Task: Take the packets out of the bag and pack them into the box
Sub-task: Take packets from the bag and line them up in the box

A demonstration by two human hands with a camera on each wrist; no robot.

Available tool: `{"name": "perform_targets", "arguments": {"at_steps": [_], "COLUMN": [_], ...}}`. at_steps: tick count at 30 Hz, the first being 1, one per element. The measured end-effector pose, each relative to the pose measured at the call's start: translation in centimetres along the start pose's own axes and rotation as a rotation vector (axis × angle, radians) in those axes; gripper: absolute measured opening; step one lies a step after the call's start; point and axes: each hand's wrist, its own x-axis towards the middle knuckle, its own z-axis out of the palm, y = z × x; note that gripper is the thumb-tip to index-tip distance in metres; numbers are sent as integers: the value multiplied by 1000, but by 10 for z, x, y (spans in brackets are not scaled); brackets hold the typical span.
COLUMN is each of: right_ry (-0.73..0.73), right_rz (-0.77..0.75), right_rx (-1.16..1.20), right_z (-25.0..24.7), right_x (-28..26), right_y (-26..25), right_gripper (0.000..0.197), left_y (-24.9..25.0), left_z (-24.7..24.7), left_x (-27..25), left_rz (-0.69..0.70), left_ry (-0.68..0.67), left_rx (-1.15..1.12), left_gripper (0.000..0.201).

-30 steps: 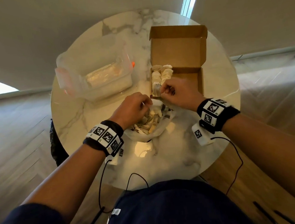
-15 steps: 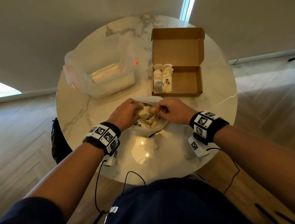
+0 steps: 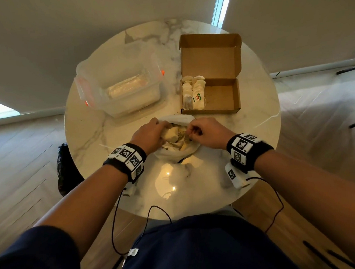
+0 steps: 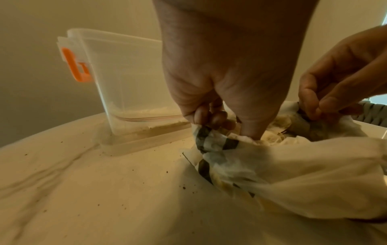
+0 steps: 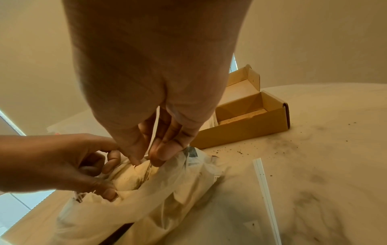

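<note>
Both hands (image 3: 151, 134) (image 3: 208, 132) grip the bag (image 3: 174, 154) between them.

Both my forearms reach forward, wrists banded, hands close together near the middle of the surface. My left hand (image 3: 151, 134) curls in a grip on the bag's rim. My right hand (image 3: 207, 131) pinches thumb to fingertips (image 5: 161, 154), apparently on the bag's edge.
</note>
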Motion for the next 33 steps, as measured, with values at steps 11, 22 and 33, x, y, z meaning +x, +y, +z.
{"name": "perform_targets", "arguments": {"at_steps": [11,22,33], "right_ry": [-44,-62,-108], "right_rz": [15,-15,33], "right_rx": [3,36,43], "right_z": [1,3,-1], "right_x": [3,10,11], "right_y": [-7,-18,-17], "right_gripper": [27,7,9], "left_y": [5,14,14], "left_z": [-15,-32,-29], "left_x": [-6,-22,-21], "left_rz": [159,263,269], "left_ry": [46,97,129], "left_rx": [-97,-237,-217], "left_gripper": [22,17,22]}}
